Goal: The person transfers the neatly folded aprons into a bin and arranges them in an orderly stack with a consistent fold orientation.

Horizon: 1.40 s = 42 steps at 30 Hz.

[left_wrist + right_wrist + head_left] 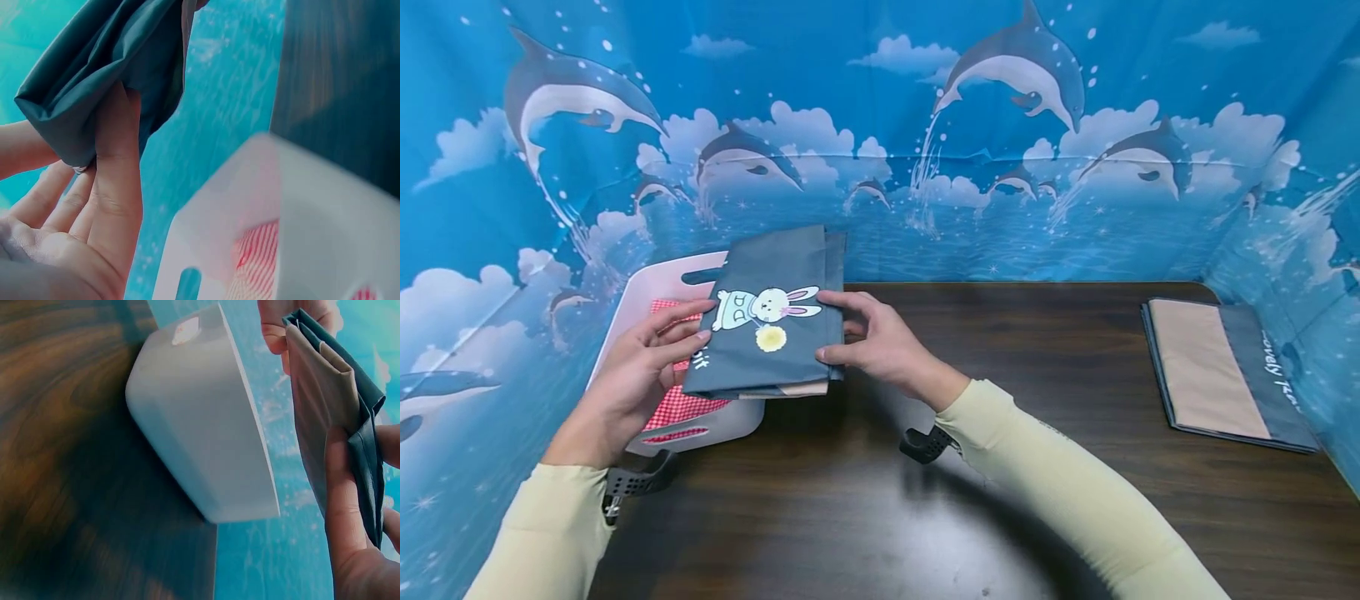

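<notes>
A folded dark grey cloth [790,267] with a rabbit print and a beige layer showing at its lower edge is held up between both hands. At its left edge my left hand [640,362] pinches it between thumb and fingers. My right hand [880,337] grips the right edge, thumb on one face and fingers on the other in the right wrist view. Folds of the grey cloth [119,69] lie over the left fingertips. Below the cloth stands a white plastic bin [741,421], partly covered by it, with red-and-white checked fabric [681,408] inside.
Another folded grey and beige cloth [1210,367] with white lettering lies at the right end of the dark wooden table [1000,350]. A blue dolphin-print curtain [880,217] hangs behind the table and along its sides.
</notes>
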{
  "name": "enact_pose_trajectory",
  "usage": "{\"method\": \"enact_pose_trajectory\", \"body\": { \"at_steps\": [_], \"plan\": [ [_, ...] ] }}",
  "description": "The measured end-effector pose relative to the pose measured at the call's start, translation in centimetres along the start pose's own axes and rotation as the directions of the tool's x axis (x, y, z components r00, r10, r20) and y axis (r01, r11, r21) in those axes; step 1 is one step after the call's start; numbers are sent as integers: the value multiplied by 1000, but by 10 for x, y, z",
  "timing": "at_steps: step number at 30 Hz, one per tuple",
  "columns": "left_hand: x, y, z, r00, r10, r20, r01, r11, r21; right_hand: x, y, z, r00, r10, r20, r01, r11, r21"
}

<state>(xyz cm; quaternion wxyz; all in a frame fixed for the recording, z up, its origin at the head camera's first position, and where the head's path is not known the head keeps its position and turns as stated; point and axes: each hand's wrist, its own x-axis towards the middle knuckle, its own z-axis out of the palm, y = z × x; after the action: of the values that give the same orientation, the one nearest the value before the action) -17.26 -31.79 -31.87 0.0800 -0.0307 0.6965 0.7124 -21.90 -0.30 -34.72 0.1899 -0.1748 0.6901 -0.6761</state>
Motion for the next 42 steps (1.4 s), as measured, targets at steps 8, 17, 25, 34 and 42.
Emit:
{"method": "enact_pose_trajectory", "body": {
  "at_steps": [8,17,25,34,42],
  "plan": [
    [-10,0,-25,999,28,-45,-30,999,-41,15,-3,26,999,-47,24,47,999,0],
    [-24,-8,-44,997,43,-57,-51,990,-133,24,-4,47,998,-39,55,38,999,19],
    [-34,-7,-56,991,23,-130,-35,995,-92,31,-6,62,995,-50,90,50,999,0],
    [-42,-10,-79,987,4,-161,-16,997,-72,41,-5,82,989,-15,147,11,999,33],
    [-48,-11,-97,983,-9,-184,0,999,-51,50,-4,100,980,15,200,-42,991,129]
  ]
}}
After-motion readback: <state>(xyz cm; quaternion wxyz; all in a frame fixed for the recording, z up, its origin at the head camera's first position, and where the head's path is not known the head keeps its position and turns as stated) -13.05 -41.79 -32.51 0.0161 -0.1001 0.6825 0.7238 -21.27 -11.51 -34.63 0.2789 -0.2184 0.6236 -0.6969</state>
